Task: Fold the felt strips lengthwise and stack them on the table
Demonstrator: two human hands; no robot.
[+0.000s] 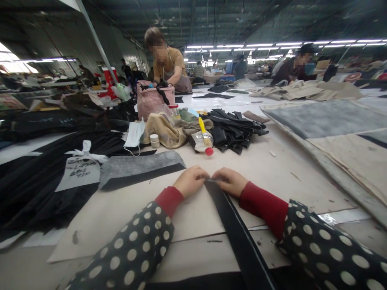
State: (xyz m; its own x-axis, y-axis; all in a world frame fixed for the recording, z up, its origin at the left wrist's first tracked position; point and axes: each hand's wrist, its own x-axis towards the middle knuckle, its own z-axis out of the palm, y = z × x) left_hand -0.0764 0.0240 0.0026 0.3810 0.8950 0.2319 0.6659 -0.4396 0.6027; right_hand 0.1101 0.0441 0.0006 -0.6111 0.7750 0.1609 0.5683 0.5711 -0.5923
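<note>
A long black strip (238, 229) with a pale line along it runs from the table's front edge up to my hands. My left hand (191, 180) pinches the left corner of its far end, where a thin grey edge shows. At the right corner of that end, my right hand (231, 181) has its fingers closed on the strip. Both hands are close together above the beige board (193, 217). Left of them lies a grey piece with a black border (142, 167).
Beyond my hands are a yellow brush (204, 131), a small jar (155, 141), a mask (134, 134) and black strips (232, 129). Black fabric (27, 181) with a tag (78, 173) fills the left. Grey sheets (329, 119) lie right. A person (171, 64) stands across the table.
</note>
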